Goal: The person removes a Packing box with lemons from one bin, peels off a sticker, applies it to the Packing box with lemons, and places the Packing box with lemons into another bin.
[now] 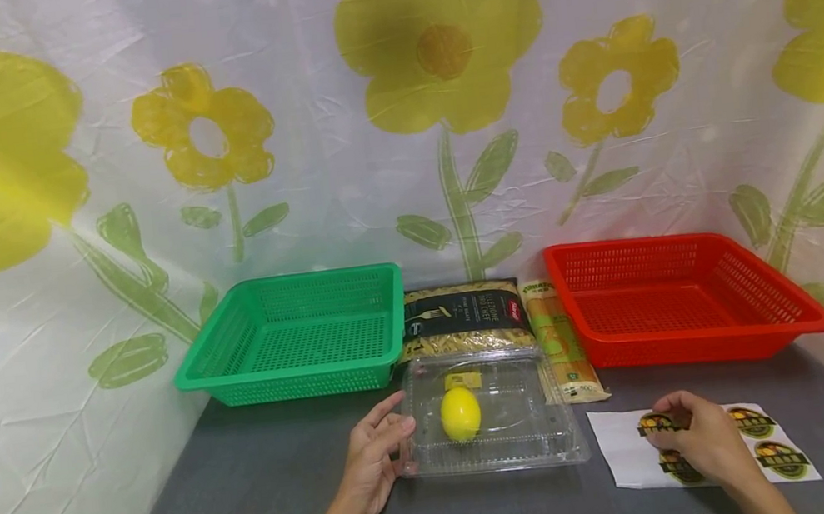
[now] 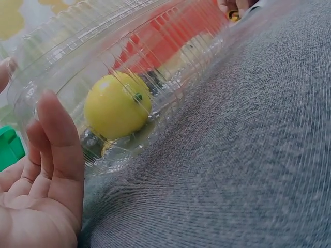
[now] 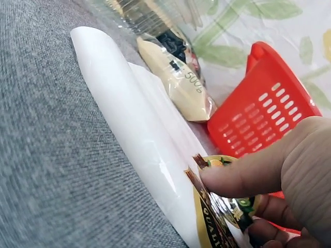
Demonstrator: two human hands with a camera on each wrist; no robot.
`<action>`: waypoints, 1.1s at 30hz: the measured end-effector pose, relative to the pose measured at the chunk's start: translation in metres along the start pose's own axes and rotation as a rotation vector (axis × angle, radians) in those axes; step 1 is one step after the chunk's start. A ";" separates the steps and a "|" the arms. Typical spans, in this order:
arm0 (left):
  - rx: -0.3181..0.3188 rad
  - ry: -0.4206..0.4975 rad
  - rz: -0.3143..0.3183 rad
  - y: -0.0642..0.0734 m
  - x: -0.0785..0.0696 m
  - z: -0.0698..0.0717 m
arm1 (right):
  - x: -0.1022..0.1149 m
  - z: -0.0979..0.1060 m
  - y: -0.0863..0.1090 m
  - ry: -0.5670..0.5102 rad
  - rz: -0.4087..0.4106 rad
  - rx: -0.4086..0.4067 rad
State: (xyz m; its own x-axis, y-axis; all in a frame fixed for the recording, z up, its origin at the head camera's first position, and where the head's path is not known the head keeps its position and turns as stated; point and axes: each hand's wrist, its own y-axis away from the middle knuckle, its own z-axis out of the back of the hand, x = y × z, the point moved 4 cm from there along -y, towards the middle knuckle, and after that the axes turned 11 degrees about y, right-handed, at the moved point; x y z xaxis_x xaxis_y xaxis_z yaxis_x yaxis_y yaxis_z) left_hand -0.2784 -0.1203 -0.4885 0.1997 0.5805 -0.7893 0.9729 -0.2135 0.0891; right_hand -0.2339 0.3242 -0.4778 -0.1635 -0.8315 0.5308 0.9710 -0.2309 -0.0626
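Note:
A clear plastic clamshell box point(image 1: 521, 438) stands closed in the middle of the dark grey table, with a yellow lemon point(image 1: 461, 413) inside. At the box's left side rests my left hand point(image 1: 376, 447); its fingers are loosely extended and touch the plastic, as the left wrist view also shows. My right hand point(image 1: 702, 434) is over a white sheet of stickers point(image 1: 622, 461). Thumb and fingers pinch an oval label sticker point(image 3: 220, 161) at the sheet's upper left. In the right wrist view the sheet bows upward, and the hand hides part of the sticker.
Behind the box lie a dark-labelled pasta bag point(image 1: 467, 318) and a long pack of spaghetti point(image 1: 560, 342). A green basket point(image 1: 297, 378) stands at the back left, a red basket point(image 1: 700, 344) at the back right. A flowered curtain point(image 1: 328, 174) hangs behind.

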 end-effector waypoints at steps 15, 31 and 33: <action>-0.026 -0.014 -0.006 -0.001 -0.002 0.001 | 0.006 0.002 0.002 -0.095 -0.014 -0.082; -0.047 -0.031 0.002 0.002 -0.002 0.001 | 0.019 0.015 0.006 -0.274 -0.057 -0.150; -0.052 -0.028 0.011 0.002 -0.001 0.002 | 0.027 0.019 0.004 -0.290 -0.040 -0.150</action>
State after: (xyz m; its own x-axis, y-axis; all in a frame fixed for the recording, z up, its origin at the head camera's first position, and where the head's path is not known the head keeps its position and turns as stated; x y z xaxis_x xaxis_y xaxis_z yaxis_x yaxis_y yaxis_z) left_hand -0.2766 -0.1233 -0.4887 0.2082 0.5560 -0.8047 0.9755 -0.1783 0.1292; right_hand -0.2309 0.3108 -0.4477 -0.1236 -0.6464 0.7529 0.9246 -0.3506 -0.1492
